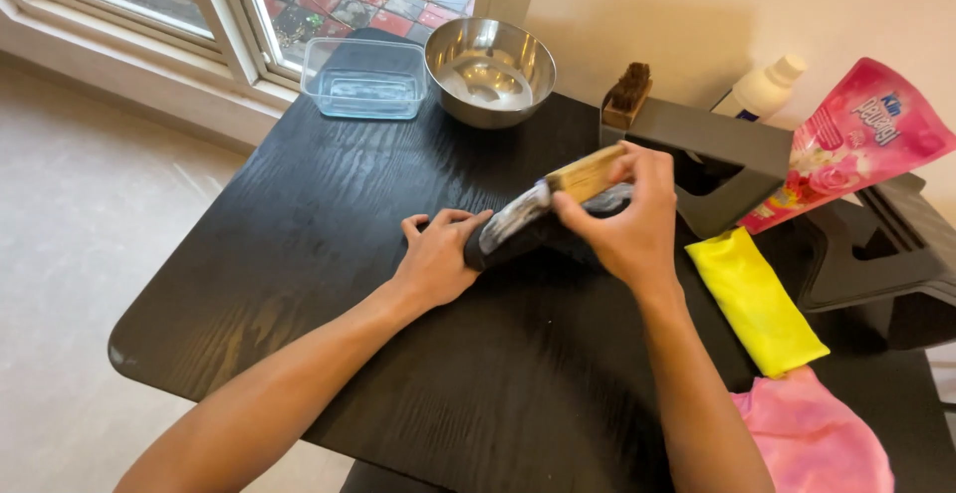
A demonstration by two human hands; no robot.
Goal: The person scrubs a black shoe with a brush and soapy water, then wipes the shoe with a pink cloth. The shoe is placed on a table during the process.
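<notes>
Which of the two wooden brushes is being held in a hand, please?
The brush in the right hand, pressed on the dark shoe; the other brush stands untouched on the grey stand.

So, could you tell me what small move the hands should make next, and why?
Probably draw the brush in the right hand back along the dark shoe: it sits on the shoe, where whitish foam shows, and the left hand pins the shoe to the table.
</notes>
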